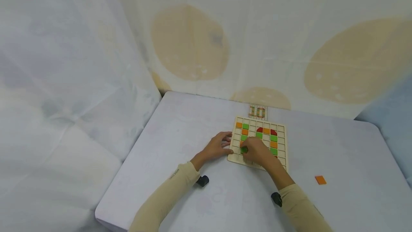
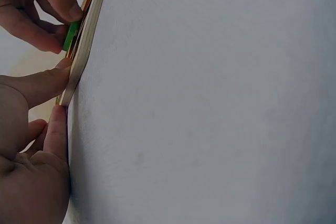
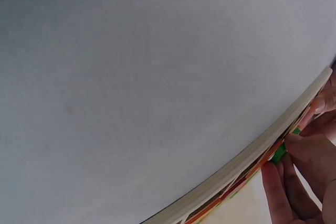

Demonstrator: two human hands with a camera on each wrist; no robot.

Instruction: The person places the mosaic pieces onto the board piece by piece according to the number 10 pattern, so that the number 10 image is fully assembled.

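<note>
A light wooden grid board (image 1: 234, 157) lies on the table, with green, orange and red tiles in some cells. At its left edge is my left hand (image 1: 215, 147), the thumb resting over the rim and the fingers against the side. My right hand (image 1: 257, 151) reaches over the lower left part and pinches a green tile (image 1: 244, 150) between thumb and fingers. In the left wrist view this green tile (image 2: 70, 36) stands tilted at the board's surface. The right wrist view shows the same green tile (image 3: 278, 153) under my right fingertips; my hand and forearm hide some cells.
Behind the board lies a small pattern card (image 1: 258, 112) with a coloured design. A loose orange tile (image 1: 320, 180) is on the white table (image 1: 180, 124) to the right. Patterned cloth (image 1: 257, 46) hangs around the table's back and sides.
</note>
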